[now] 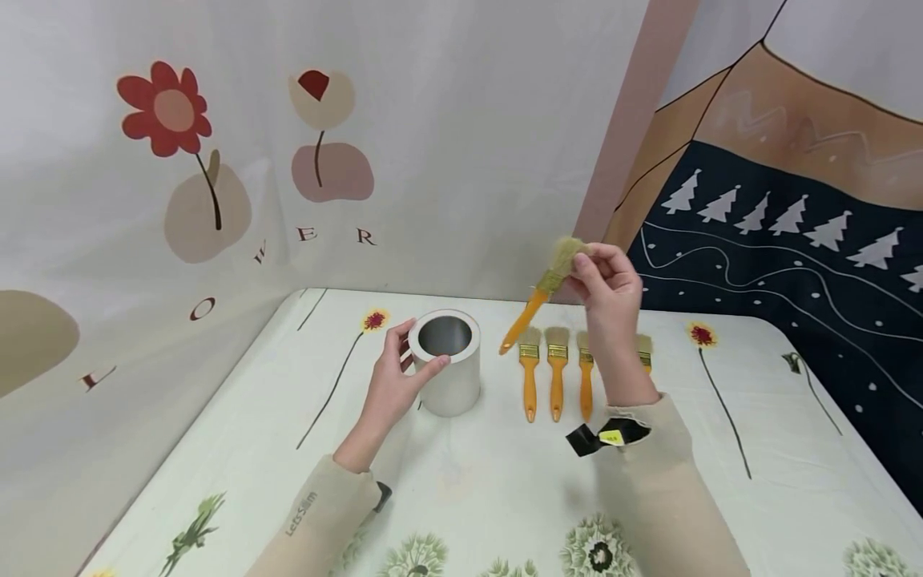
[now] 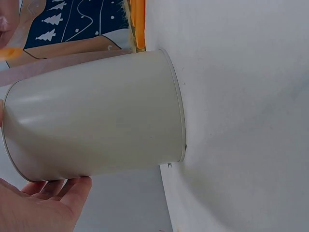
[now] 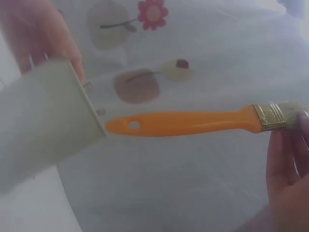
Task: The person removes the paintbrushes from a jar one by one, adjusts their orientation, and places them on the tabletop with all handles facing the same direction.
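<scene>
A white cylindrical can (image 1: 450,393) with an open top stands on the table. My left hand (image 1: 395,385) holds it near the top, thumb over the rim and fingers round the far left side. Up and to the right, my right hand (image 1: 614,295) pinches a paintbrush (image 1: 525,322) by its pale bristles. The brush's orange handle slants down to the left, its end above the table and to the right of the can. In the right wrist view the handle (image 3: 188,123) points at the can's rim. The left wrist view shows the can's side (image 2: 96,116) and left fingers against it.
Several more orange-handled paintbrushes (image 1: 557,373) lie in a row right of the can, bristles away from me; my right forearm partly covers them. A flower-printed cloth (image 1: 461,481) covers the table. Printed curtains (image 1: 461,144) hang behind it.
</scene>
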Motion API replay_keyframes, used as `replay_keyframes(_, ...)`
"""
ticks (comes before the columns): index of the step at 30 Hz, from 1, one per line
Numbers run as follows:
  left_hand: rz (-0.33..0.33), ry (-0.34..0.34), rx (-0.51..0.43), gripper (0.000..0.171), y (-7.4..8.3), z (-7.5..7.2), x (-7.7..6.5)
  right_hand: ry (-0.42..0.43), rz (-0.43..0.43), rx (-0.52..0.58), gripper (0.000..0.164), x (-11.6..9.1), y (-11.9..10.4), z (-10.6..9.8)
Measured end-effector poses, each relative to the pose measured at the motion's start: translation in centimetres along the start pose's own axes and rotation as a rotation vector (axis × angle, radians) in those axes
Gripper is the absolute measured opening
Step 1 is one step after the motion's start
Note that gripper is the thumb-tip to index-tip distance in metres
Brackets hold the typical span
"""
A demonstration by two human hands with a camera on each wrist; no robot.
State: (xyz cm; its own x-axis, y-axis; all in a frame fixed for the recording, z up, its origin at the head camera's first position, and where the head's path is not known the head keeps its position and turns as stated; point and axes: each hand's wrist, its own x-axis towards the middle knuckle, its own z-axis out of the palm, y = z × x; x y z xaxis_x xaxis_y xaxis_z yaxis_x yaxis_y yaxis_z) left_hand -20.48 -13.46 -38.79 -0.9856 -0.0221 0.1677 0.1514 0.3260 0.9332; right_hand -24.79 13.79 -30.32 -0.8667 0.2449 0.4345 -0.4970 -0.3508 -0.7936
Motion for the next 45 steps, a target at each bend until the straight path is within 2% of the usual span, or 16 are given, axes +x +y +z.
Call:
replay_keyframes(5, 0.005, -0.002, -0.006, 0.082, 0.0, 0.2, 0.1, 0.090, 0.036, -0.025, 0.008, 0.4, -1.2, -3.3)
replay_keyframes(12, 0.012, -0.003, -0.011, 0.083, 0.2, 0.4, 0.3, 0.233, 0.120, 0.067, 0.017, 1.4, -2.8, -8.9)
replay_keyframes(15, 0.011, -0.002, -0.009, 0.083, 0.2, 0.5, 0.3, 0.272, 0.161, 0.059, 0.019, 1.9, -3.0, -11.6)
replay_keyframes(20, 0.010, -0.001, -0.010, 0.083, 0.3, 0.5, 0.2, 0.304, 0.267, -0.098, 0.016, 2.7, -2.0, -16.2)
replay_keyframes(26, 0.010, 0.001, -0.022, 0.082, 0.3, 0.6, 0.2, 0.281, 0.424, -0.426, 0.031, 4.5, 2.4, -24.2)
replay_keyframes(28, 0.011, 0.000, -0.023, 0.082, 0.3, 0.6, 0.2, 0.263, 0.475, -0.514, 0.034, 4.7, 3.6, -26.2)
replay_keyframes(31, 0.011, -0.003, -0.024, 0.081, 0.1, 0.6, 0.1, 0.218, 0.544, -0.608, 0.023, 4.4, 4.2, -27.3)
replay_keyframes(34, 0.009, -0.006, -0.025, 0.081, 0.0, 0.6, 0.0, 0.196, 0.586, -0.687, 0.006, 3.6, 4.0, -26.8)
replay_keyframes(36, 0.007, -0.006, -0.027, 0.081, -0.1, 0.6, -0.2, 0.185, 0.607, -0.759, 0.004, 3.1, 3.9, -26.3)
replay_keyframes(38, 0.005, -0.002, -0.028, 0.081, -0.2, 0.5, -0.3, 0.185, 0.635, -0.820, 0.010, 2.9, 3.8, -25.8)
replay_keyframes(41, 0.008, 0.001, -0.027, 0.081, -0.2, 0.5, -0.3, 0.170, 0.666, -0.921, 0.031, 2.8, 4.1, -25.7)
replay_keyframes(43, 0.015, -0.003, -0.027, 0.080, -0.2, 0.5, -0.2, 0.139, 0.661, -1.008, 0.039, 2.7, 4.3, -25.9)
replay_keyframes(45, 0.019, -0.006, -0.022, 0.080, -0.1, 0.6, -0.1, 0.087, 0.623, -1.122, 0.039, 2.5, 4.4, -26.1)
